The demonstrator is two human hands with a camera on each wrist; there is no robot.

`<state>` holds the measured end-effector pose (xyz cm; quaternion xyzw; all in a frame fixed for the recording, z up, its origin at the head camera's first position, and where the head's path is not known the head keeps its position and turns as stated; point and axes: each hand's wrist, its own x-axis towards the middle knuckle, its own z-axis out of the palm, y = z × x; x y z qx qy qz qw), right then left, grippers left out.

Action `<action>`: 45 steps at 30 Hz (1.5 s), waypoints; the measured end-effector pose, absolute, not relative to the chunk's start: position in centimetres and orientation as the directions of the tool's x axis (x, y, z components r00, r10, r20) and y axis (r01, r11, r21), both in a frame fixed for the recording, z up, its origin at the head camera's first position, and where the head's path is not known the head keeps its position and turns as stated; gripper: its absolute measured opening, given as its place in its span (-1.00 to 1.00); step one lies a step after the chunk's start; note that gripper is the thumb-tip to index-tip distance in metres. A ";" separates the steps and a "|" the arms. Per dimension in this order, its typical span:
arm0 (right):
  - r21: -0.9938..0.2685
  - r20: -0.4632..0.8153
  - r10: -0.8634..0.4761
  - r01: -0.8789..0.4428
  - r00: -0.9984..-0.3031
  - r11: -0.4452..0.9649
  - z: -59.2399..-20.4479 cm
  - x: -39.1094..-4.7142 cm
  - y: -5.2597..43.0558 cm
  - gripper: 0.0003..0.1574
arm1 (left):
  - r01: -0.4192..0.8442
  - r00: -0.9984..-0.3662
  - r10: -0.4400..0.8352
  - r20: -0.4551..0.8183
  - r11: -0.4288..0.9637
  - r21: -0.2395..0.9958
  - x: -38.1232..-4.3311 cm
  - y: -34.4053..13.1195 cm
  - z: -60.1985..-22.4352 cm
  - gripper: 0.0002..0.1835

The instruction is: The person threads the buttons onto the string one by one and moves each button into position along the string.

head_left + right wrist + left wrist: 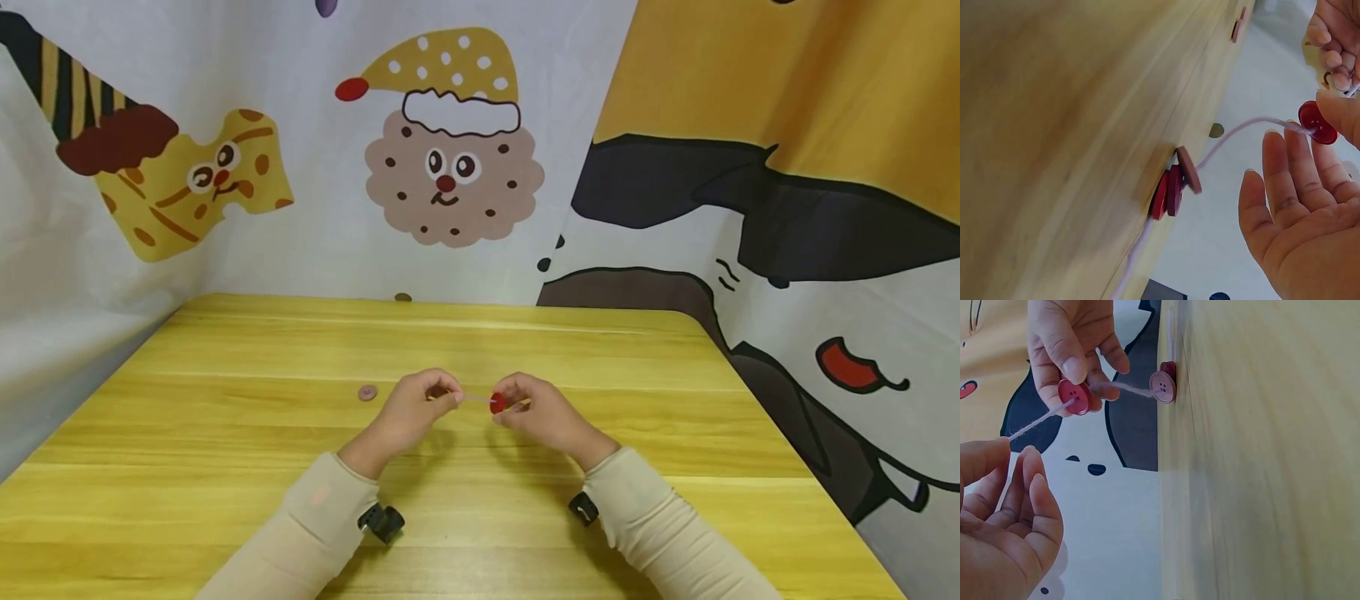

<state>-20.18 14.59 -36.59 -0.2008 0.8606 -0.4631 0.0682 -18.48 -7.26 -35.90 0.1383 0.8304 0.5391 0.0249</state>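
My left hand pinches a thin pale pink string between thumb and forefinger. The string is stretched over to a round red button, passing through one of its holes. With thumb and fingers my right hand holds that red button by its edge, above the table. Beyond it the string runs down to several threaded buttons: a pinkish one, a dark red one and a bright red one, close together at the tabletop. In the head view the right hand hides them.
A loose dusty-pink button lies on the wooden table left of my left hand; the right wrist view has two reddish buttons near each other there. A white curtain with cartoon prints hangs behind the table's far edge.
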 end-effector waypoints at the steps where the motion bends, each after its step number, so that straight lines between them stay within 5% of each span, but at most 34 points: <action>1: -0.824 0.066 -0.407 -0.280 -0.911 0.492 -36.6 -20.2 14.6 -0.70 | 0.203 -0.961 0.256 0.108 0.379 0.903 -18.4 -7.3 -35.8 -0.93; 45: -0.702 -0.047 -0.343 -0.213 -0.938 0.680 -37.5 -22.2 16.0 -0.71 | 0.208 -0.961 0.249 0.123 0.352 0.913 -18.0 -8.0 -35.3 -0.89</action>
